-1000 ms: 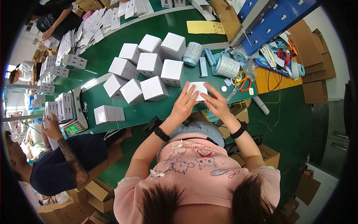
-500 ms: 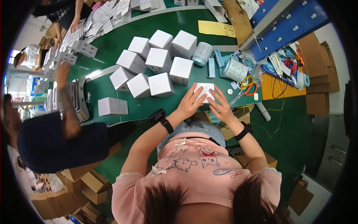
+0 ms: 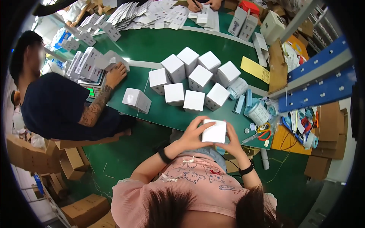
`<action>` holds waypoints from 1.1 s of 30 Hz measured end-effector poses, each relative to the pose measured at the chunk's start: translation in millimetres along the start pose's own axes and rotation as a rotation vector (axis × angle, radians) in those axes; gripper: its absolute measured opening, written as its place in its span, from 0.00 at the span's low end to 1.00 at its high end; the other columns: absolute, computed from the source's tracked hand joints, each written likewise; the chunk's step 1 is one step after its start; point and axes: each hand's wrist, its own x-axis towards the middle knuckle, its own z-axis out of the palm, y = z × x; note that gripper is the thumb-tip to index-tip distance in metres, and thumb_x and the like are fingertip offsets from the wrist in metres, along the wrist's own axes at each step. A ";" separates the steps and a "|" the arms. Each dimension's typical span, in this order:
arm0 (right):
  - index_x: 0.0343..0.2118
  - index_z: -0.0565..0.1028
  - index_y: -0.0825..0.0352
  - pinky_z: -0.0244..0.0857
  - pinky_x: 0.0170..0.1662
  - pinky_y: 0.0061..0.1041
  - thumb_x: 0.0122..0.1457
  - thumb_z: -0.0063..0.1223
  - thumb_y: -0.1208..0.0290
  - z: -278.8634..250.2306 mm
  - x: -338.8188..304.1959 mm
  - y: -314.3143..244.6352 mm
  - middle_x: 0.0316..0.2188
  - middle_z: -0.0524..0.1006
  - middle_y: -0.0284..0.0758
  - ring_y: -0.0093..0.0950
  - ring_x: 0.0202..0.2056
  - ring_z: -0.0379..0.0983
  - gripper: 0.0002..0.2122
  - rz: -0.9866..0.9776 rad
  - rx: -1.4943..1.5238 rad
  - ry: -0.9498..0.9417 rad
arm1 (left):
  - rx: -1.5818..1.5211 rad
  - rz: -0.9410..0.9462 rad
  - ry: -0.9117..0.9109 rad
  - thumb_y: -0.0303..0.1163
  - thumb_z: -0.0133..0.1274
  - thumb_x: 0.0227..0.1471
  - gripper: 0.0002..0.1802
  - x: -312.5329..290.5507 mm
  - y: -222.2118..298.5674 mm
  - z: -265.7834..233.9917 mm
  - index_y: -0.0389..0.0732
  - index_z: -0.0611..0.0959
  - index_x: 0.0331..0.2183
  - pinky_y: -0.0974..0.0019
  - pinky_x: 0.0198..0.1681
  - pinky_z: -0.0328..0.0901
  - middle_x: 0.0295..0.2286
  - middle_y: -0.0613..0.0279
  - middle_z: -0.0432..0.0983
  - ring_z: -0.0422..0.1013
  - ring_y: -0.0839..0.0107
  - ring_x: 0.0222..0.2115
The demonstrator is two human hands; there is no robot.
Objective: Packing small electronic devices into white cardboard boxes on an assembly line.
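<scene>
A small white carton [image 3: 214, 132] is held up between my hands, close to the table's front edge. My left hand [image 3: 194, 133] wraps its left side, with the thumb across the top. Fingers of my right hand [image 3: 232, 142] press against the right side. Beyond it stands a group of several white cartons [image 3: 194, 100] with plain tops. Another white carton [image 3: 137, 99] stands apart on the left.
Sticker rolls [image 3: 258, 113] and scissors [image 3: 263, 133] lie on the right. A yellow paper [image 3: 255, 70] is farther back. At left, a co-worker's hand [image 3: 116, 74] touches a carton by a scale [image 3: 94, 91]. Flattened cartons [image 3: 152, 16] are heaped at the back.
The carton under my hands has come up off the table toward me, now gripped from both sides. The view has shifted. The co-worker's hand has moved to a carton near the scale.
</scene>
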 end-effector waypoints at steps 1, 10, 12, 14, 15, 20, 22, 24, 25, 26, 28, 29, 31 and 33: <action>0.56 0.57 0.65 0.57 0.53 0.32 0.40 0.63 0.70 2.3 5.3 -19.6 0.54 0.57 0.39 0.36 0.54 0.57 0.38 -0.073 -0.001 -0.106 | 0.056 -0.012 0.043 0.33 0.66 0.27 0.37 -7.5 11.0 -17.0 0.42 0.73 0.45 0.60 0.45 0.61 0.45 0.49 0.60 0.63 0.54 0.43; 0.44 0.69 0.69 0.62 0.45 0.28 0.45 0.54 0.78 25.3 84.2 -66.4 0.42 0.67 0.38 0.31 0.43 0.66 0.19 -0.396 -0.284 0.273 | 0.535 -0.087 0.624 0.36 0.66 0.23 0.43 -42.4 72.4 -174.6 0.36 0.68 0.46 0.62 0.44 0.60 0.39 0.55 0.64 0.64 0.61 0.42; 0.43 0.70 0.69 0.63 0.42 0.23 0.46 0.51 0.81 13.1 93.3 -62.4 0.39 0.67 0.36 0.27 0.40 0.66 0.18 -0.279 -0.090 0.386 | 0.549 -0.164 0.752 0.35 0.65 0.24 0.44 -30.2 80.9 -215.5 0.35 0.67 0.48 0.63 0.47 0.58 0.40 0.56 0.64 0.63 0.64 0.44; 0.43 0.70 0.69 0.63 0.40 0.21 0.46 0.51 0.82 2.3 104.5 -70.7 0.38 0.68 0.36 0.26 0.39 0.66 0.17 -0.260 0.028 0.404 | 0.589 -0.232 0.806 0.32 0.65 0.23 0.45 -14.0 68.9 -253.5 0.34 0.67 0.49 0.63 0.47 0.58 0.40 0.55 0.64 0.63 0.61 0.43; 0.42 0.70 0.69 0.63 0.41 0.21 0.48 0.49 0.83 -4.5 111.4 -87.3 0.38 0.68 0.35 0.25 0.39 0.66 0.15 -0.296 -0.039 0.343 | 0.646 -0.253 0.807 0.31 0.64 0.22 0.45 -3.9 58.0 -271.6 0.33 0.67 0.48 0.62 0.45 0.59 0.39 0.53 0.64 0.63 0.57 0.41; 0.38 0.71 0.71 0.63 0.42 0.22 0.49 0.47 0.83 0.8 171.4 -160.8 0.38 0.68 0.36 0.26 0.40 0.66 0.12 -0.497 -0.119 0.130 | 0.726 -0.394 0.578 0.29 0.64 0.22 0.44 26.2 -47.3 -314.6 0.34 0.66 0.48 0.61 0.46 0.59 0.38 0.50 0.61 0.62 0.53 0.41; 0.38 0.72 0.71 0.63 0.42 0.22 0.49 0.47 0.83 15.9 201.7 -179.0 0.38 0.68 0.36 0.26 0.40 0.67 0.11 -0.537 -0.135 0.092 | 0.649 -0.410 0.555 0.30 0.65 0.22 0.45 28.2 -96.1 -310.1 0.34 0.66 0.47 0.60 0.47 0.59 0.39 0.49 0.60 0.60 0.52 0.42; 0.36 0.73 0.71 0.63 0.42 0.22 0.48 0.47 0.83 33.8 220.2 -195.8 0.37 0.69 0.37 0.27 0.40 0.67 0.11 -0.592 -0.168 0.017 | 0.600 -0.423 0.563 0.31 0.65 0.22 0.45 20.2 -147.6 -303.5 0.34 0.65 0.47 0.60 0.47 0.58 0.39 0.49 0.60 0.59 0.52 0.42; 0.36 0.73 0.71 0.63 0.42 0.22 0.48 0.47 0.83 42.5 224.4 -201.3 0.37 0.69 0.37 0.27 0.40 0.67 0.11 -0.595 -0.173 0.014 | 0.577 -0.452 0.498 0.33 0.65 0.23 0.45 14.3 -175.7 -298.5 0.35 0.64 0.48 0.60 0.47 0.58 0.40 0.48 0.59 0.59 0.51 0.43; 0.36 0.73 0.70 0.63 0.42 0.22 0.48 0.48 0.83 49.3 229.1 -203.9 0.37 0.70 0.38 0.28 0.40 0.67 0.11 -0.603 -0.187 -0.008 | 0.553 -0.478 0.425 0.35 0.66 0.25 0.45 18.0 -183.1 -298.0 0.35 0.64 0.48 0.60 0.48 0.57 0.41 0.47 0.59 0.59 0.51 0.43; 0.35 0.74 0.69 0.63 0.42 0.23 0.47 0.48 0.83 59.8 236.1 -206.2 0.37 0.71 0.38 0.29 0.39 0.68 0.11 -0.615 -0.216 -0.053 | 0.626 -0.442 0.492 0.34 0.65 0.27 0.44 16.6 -194.5 -304.9 0.36 0.64 0.48 0.59 0.48 0.57 0.41 0.46 0.58 0.59 0.50 0.43; 0.35 0.74 0.69 0.63 0.42 0.23 0.47 0.48 0.83 62.5 237.5 -205.4 0.37 0.71 0.38 0.29 0.39 0.68 0.11 -0.610 -0.219 -0.049 | 0.703 -0.406 0.561 0.34 0.65 0.29 0.42 14.7 -199.5 -308.8 0.36 0.64 0.48 0.59 0.48 0.57 0.40 0.46 0.57 0.58 0.50 0.43; 0.34 0.74 0.69 0.63 0.41 0.24 0.46 0.49 0.83 64.7 234.1 -201.4 0.36 0.71 0.38 0.30 0.39 0.68 0.10 -0.614 -0.266 -0.013 | 0.726 -0.336 0.840 0.34 0.64 0.33 0.38 19.4 -198.5 -318.6 0.37 0.65 0.47 0.58 0.48 0.57 0.42 0.44 0.56 0.58 0.49 0.44; 0.33 0.75 0.69 0.63 0.41 0.24 0.45 0.49 0.83 64.2 224.6 -199.1 0.36 0.72 0.38 0.31 0.39 0.69 0.10 -0.607 -0.289 0.010 | 0.663 -0.305 1.044 0.35 0.63 0.35 0.35 23.1 -200.5 -333.5 0.38 0.67 0.46 0.58 0.48 0.57 0.43 0.42 0.55 0.58 0.48 0.45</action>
